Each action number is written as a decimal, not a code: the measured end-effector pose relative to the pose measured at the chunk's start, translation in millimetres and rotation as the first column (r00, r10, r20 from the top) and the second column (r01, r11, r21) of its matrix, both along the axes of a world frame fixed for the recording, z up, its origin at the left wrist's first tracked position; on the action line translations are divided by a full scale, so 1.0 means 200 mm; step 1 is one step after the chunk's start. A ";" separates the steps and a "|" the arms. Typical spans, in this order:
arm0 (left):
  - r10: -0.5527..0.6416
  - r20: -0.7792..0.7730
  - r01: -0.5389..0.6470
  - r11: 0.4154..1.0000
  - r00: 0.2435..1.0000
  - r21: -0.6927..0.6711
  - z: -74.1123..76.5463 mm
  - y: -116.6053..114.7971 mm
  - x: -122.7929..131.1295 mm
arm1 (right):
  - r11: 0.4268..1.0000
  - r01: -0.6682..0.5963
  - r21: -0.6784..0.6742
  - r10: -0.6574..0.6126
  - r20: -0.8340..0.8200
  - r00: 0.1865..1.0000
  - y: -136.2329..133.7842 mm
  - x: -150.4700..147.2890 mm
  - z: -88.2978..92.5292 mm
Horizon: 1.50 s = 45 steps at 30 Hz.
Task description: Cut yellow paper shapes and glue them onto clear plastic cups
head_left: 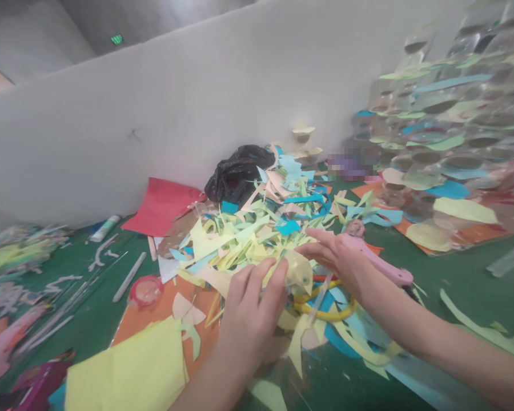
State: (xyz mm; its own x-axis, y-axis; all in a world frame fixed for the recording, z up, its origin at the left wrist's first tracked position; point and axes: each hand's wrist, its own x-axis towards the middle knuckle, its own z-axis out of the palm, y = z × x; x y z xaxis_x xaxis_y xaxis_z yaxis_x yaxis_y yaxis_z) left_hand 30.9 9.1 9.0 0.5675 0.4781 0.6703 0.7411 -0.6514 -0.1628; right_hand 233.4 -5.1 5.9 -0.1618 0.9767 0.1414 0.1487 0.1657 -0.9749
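A small pale yellow, slightly see-through rounded piece sits between my two hands, over a heap of cut paper scraps. My left hand has bent fingers and its fingertips are at the left edge of that piece; the thumb is hidden. To the right, my right hand is stretched out flat above the scraps, fingers extended and a little blurred. Just below lie a yellow ring-shaped handle and a clear stick. A pink tool, perhaps a glue gun, rests behind my right wrist.
Clear plastic cups with coloured paper layers stack up at the right. A black plastic bag and red sheet lie by the wall. Yellow sheets, a tape roll and glue sticks lie at the left.
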 end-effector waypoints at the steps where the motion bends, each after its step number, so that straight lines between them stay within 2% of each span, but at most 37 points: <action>1: 0.001 0.000 -0.001 1.000 1.000 -0.005 0.00 0.00 0.00 | 1.000 -0.005 -0.005 0.005 -0.003 1.000 0.00 0.00 0.00; 6: -0.004 0.001 0.004 1.000 1.000 0.011 -0.01 0.00 -0.01 | 0.998 0.004 -0.067 -0.003 0.010 1.000 0.01 0.00 0.05; 13: -0.003 0.006 0.003 1.000 1.000 0.014 0.00 0.00 0.00 | 0.995 0.041 -0.089 -0.042 -0.010 0.999 0.01 -0.03 0.15; 20: -0.001 0.012 0.001 1.000 1.000 0.007 0.00 0.00 0.00 | 0.996 0.022 -0.088 -0.026 -0.038 0.999 0.02 -0.03 0.14; 25: -0.005 0.016 0.005 1.000 1.000 0.009 0.00 0.00 0.00 | 0.986 0.034 -0.164 -0.041 -0.038 0.998 0.01 -0.03 0.16; 32: -0.014 -0.002 0.014 1.000 1.000 0.019 0.00 0.01 0.00 | 0.977 0.050 -0.209 -0.062 -0.052 0.997 0.00 -0.02 0.10; 36: -0.006 -0.003 0.006 1.000 1.000 0.019 0.00 0.01 0.00 | 0.957 0.044 -0.286 -0.055 -0.032 0.998 0.00 -0.02 0.13; 41: -0.007 0.003 0.007 1.000 1.000 -0.002 -0.01 0.01 -0.01 | 0.968 0.065 -0.240 -0.063 0.018 0.998 -0.01 -0.02 0.15; 45: 0.001 0.117 0.011 0.995 0.993 -0.100 0.00 0.01 -0.01 | 0.965 0.185 -0.185 -0.172 0.083 0.982 0.00 -0.02 0.15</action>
